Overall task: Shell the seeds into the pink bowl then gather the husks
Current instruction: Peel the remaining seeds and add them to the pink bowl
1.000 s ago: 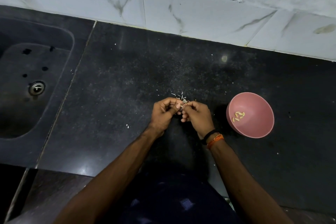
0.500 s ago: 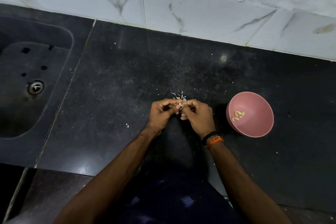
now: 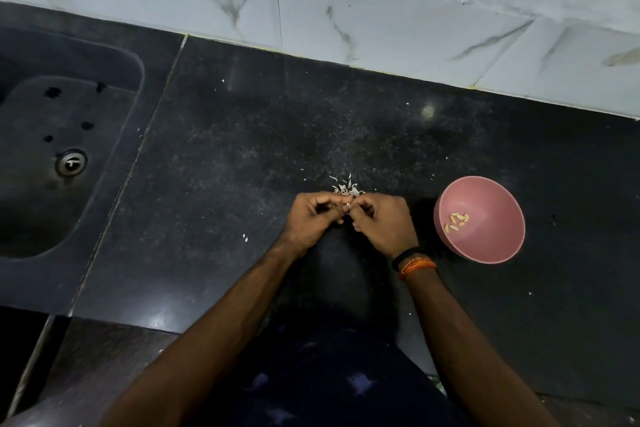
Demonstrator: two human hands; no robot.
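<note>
Close together, left hand (image 3: 313, 218) and right hand (image 3: 382, 222) pinching one seed (image 3: 348, 205) (tiny), pink bowl (image 3: 481, 218) nearby right.

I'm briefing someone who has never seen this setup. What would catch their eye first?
Probably the pink bowl on the right of the black counter, with a few pale shelled seeds inside. Next, the left hand and right hand meeting at mid-counter, pinching a seed between their fingertips, with a small heap of white husks just beyond them.

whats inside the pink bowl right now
A few pale shelled seeds lie in the round pink bowl, toward its left inner wall. Its near rim hides none of the interior.
</note>
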